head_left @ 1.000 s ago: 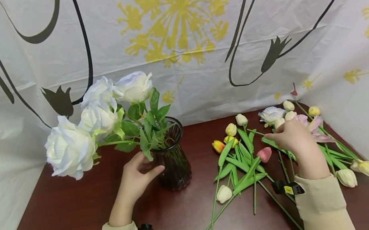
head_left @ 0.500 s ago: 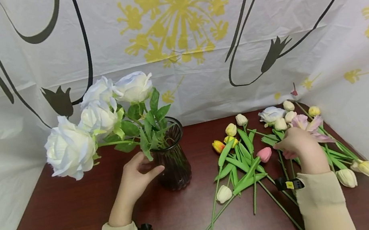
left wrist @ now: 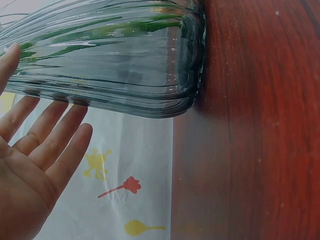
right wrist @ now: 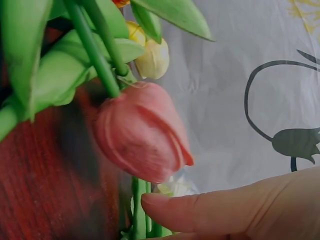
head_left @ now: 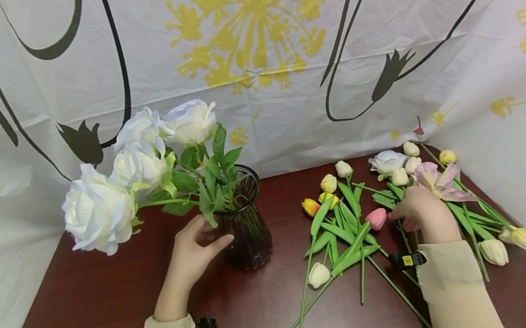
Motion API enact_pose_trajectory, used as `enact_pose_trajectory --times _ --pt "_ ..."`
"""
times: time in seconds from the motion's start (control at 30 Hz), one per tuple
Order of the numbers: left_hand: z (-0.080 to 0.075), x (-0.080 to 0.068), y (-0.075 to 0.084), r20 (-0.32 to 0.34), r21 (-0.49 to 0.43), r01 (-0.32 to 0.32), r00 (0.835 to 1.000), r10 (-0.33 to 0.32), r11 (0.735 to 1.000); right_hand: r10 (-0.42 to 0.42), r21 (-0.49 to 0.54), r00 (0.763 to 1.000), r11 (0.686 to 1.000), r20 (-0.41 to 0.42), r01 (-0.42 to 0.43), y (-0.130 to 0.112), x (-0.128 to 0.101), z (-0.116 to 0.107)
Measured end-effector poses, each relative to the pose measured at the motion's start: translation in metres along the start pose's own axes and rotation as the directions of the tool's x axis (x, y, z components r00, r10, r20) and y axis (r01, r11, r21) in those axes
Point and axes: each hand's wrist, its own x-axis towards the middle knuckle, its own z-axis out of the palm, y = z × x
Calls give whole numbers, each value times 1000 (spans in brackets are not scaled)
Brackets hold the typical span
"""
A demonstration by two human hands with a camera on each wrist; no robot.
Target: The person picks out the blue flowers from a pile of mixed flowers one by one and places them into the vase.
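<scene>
Backdrop [head_left: 253, 43]: we see white cloth printed with yellow blooms and black curving lines, walling the table on three sides.
Table [head_left: 85, 321]: dark red wood; it carries everything below.
Roses [head_left: 137, 162]: four white heads on green stems, leaning left out of the vase and hanging over our left hand.
Vase [head_left: 245, 231]: dark ribbed glass, upright, left of centre; in the left wrist view its ribbed wall [left wrist: 110, 55] fills the top and green stems show through.
Tulips [head_left: 347, 231]: a loose heap on the right, yellow, cream and lilac heads, stems crossing; leaves and stems lie between us and the pink one's stalk.
Left hand [head_left: 194, 254]: fingers straight and relaxed, fingertips at the vase's side, gripping nothing.
Right hand [head_left: 419, 207]: down in the heap just right of the pink tulip, fingers curled; we cannot tell whether it grips a stem.
Pink tulip [head_left: 378, 218]: closed bud, lying among the green stems; in the right wrist view it [right wrist: 140, 132] sits just above a fingertip [right wrist: 200, 210], apart from it.
</scene>
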Motion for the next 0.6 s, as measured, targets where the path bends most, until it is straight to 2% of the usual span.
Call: enact_pose_trajectory --times 0.4,0.6 --pt "-1 -1 2 -1 -2 13 1000 -13 1000 29 -24 999 999 -19 -29 1 3 6" --pt "0 -1 1 -6 5 13 1000 -13 1000 67 -34 998 997 11 -67 4 9 6"
